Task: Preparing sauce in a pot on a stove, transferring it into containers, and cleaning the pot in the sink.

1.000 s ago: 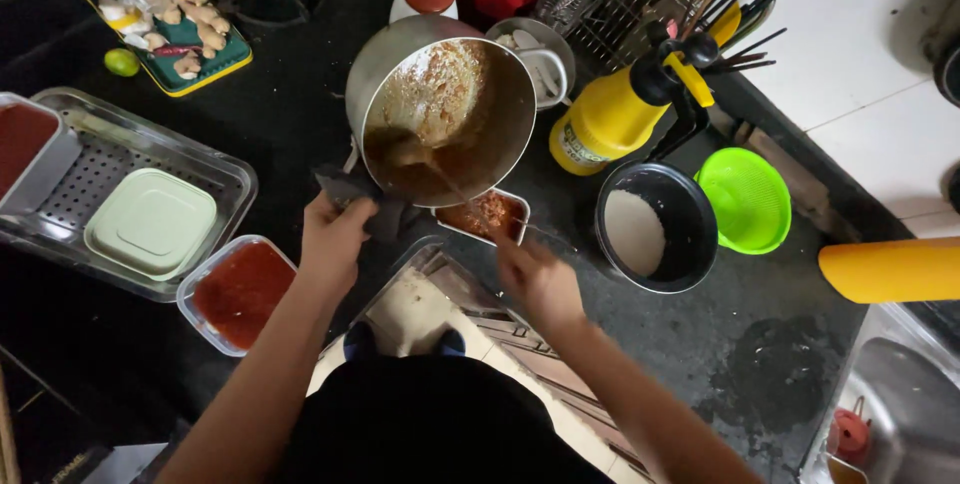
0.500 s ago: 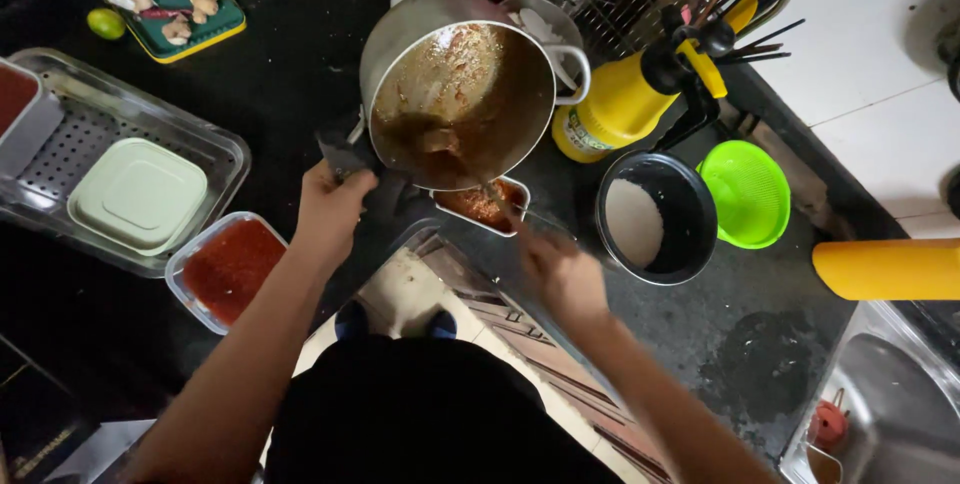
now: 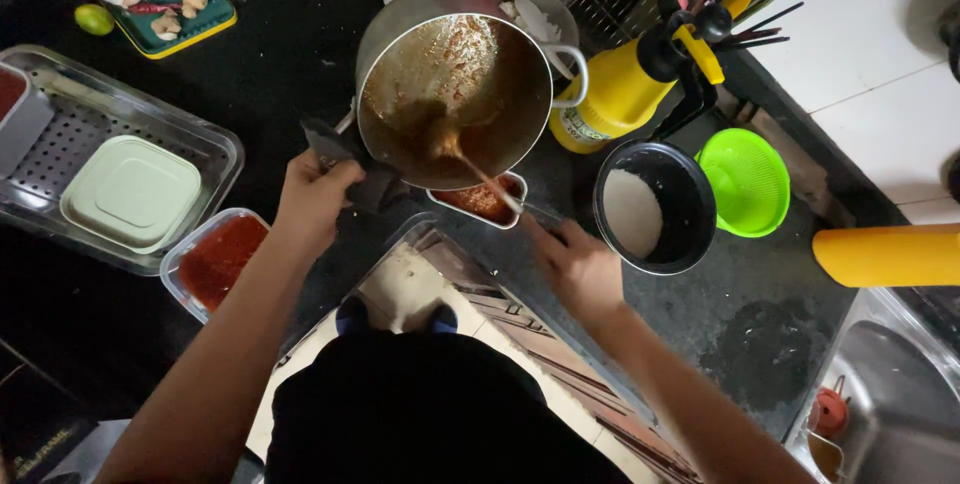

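Pot tilted over small tray, spoon scraping sauce out.

Left hand [image 3: 312, 194] has its fingers closed on a dark cloth [image 3: 345, 149] wrapped round the pot [image 3: 455, 84] handle at the pot's 8 o'clock; the pot is tipped toward the person, its mouth facing the camera. Right hand [image 3: 580, 264] has its fingers closed round a spoon [image 3: 480, 174]. The spoon's long axis runs from the hand at 4 o'clock up to 10 o'clock, its tip in the brown sauce at the pot's lower wall. The right hand is the nearer to the tray [image 3: 485, 199], which sits on the worktop [image 3: 700, 314] just under the pot's lower rim at 6 o'clock and holds red-brown sauce. The pot is steel, its inner wall smeared with brown-orange residue and the sauce pooled at the low side. A black bowl [image 3: 655, 206] of white grains stands just beside the right hand at 2 o'clock.
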